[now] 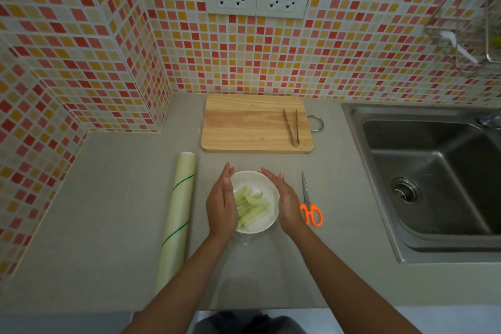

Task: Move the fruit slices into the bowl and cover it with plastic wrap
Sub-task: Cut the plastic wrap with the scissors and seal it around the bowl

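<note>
Head view: left hand [221, 205] and right hand [284, 202] flat-fingered, pressed against opposite sides of bowl [267, 192]. Fruit slices [250, 207] inside bowl. Scissors [309, 205] just right of bowl.

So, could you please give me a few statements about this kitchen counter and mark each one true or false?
1. The fruit slices lie in the white bowl. True.
2. The tongs lie in the sink. False: they lie on the cutting board.
3. The scissors lie on the counter beside the right hand. True.
4. The left hand grips the plastic wrap roll. False: the roll lies apart on the counter, and both hands, fingers straight, flank the bowl.
5. The cutting board is bare of fruit. True.
</note>
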`<state>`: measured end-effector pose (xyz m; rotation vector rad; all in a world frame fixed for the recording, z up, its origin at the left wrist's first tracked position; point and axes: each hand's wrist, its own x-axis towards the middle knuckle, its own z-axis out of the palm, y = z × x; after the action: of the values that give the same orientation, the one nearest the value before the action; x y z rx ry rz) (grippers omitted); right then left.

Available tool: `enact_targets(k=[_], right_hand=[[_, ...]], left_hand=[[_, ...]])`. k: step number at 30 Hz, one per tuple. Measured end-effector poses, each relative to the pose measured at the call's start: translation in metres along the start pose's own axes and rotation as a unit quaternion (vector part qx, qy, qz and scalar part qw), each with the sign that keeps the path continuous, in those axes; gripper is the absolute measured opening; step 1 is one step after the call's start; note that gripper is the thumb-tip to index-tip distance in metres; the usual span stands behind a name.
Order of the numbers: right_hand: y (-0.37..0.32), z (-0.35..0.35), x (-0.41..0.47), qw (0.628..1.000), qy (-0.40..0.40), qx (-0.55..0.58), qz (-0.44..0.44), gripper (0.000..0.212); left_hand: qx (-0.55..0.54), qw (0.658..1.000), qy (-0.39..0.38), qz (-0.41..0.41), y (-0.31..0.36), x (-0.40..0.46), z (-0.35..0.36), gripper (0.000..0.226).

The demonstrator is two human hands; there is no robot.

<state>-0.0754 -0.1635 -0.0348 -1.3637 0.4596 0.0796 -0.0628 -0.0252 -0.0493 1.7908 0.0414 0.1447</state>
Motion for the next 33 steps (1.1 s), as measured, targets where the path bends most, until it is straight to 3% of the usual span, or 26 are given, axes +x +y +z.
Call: enact_targets(k=[7, 13, 16, 19, 23, 26, 28, 33], right_hand=[[0.001, 0.002, -0.001, 1.000, -0.008, -0.006, -0.001, 0.045], [-0.006, -0.010, 0.002, 0.999, -0.036, -0.028, 0.020, 0.052], [-0.014, -0.013, 0.007, 0.998, 0.041, -0.048, -0.005, 0.051], [-0.017, -0.006, 0.009, 0.987, 0.145, -0.042, -0.057, 0.048], [-0.012, 0.005, 0.009, 0.989, 0.122, -0.039, -0.071, 0.044], [-0.004, 0.013, 0.008, 0.990, 0.125, -0.036, -0.060, 0.037], [0.001, 0.015, 0.009, 0.989, 0.126, -0.043, -0.063, 0.036], [0.007, 0.010, 0.010, 0.983, 0.129, -0.087, -0.102, 0.031]], left_hand=[[-0.016, 1.000, 0.000, 0.002, 0.000, 0.000, -0.001, 0.043], [-0.043, 0.998, -0.049, 0.006, -0.001, 0.010, -0.007, 0.051], [-0.029, 0.994, -0.102, 0.027, 0.003, 0.023, -0.008, 0.049], [0.038, 0.996, -0.050, 0.063, 0.006, 0.033, -0.007, 0.045], [0.103, 0.989, 0.101, 0.016, 0.005, 0.034, -0.020, 0.032], [0.162, 0.984, 0.034, -0.068, -0.002, 0.030, -0.022, 0.026], [0.198, 0.970, -0.015, -0.139, -0.003, 0.029, -0.021, 0.038], [0.258, 0.948, -0.057, -0.176, -0.002, 0.035, -0.017, 0.057]])
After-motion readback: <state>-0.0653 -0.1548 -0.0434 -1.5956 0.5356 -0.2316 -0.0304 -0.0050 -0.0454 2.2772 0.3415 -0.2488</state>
